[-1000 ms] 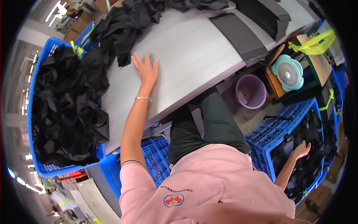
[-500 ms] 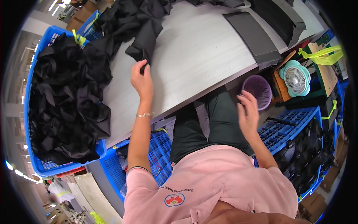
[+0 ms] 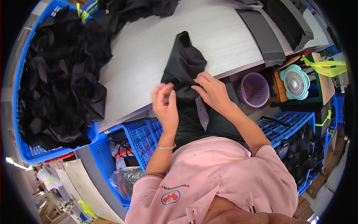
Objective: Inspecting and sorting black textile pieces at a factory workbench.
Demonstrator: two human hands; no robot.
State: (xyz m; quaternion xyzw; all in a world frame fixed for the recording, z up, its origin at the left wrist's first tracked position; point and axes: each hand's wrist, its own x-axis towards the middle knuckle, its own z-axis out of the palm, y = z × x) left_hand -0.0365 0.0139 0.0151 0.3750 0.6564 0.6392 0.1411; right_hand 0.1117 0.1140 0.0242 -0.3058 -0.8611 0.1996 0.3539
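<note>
A black fabric piece (image 3: 183, 61) lies over the near edge of the grey table (image 3: 145, 48), its pointed end away from me and its lower part hanging toward my lap. My right hand (image 3: 213, 91) pinches its right side between thumb and fingers. Beside the left side of the cloth is my left hand (image 3: 165, 104), fingers curled and smeared by motion; whether they grip the cloth cannot be made out. Where the dark fabric meets my dark trousers, its lower end is hard to see.
A blue crate (image 3: 22, 138) heaped with black cloth (image 3: 63, 82) stands at left. Dark flat panels (image 3: 261, 35) lie at the table's far right. Right of my legs are a purple basket (image 3: 254, 89), a teal fan (image 3: 295, 80) and another blue crate (image 3: 287, 125).
One black fabric piece has come away from the far pile to the table edge before me. My left hand moved right and nearer; my right hand came in from the right and took hold of the cloth.
</note>
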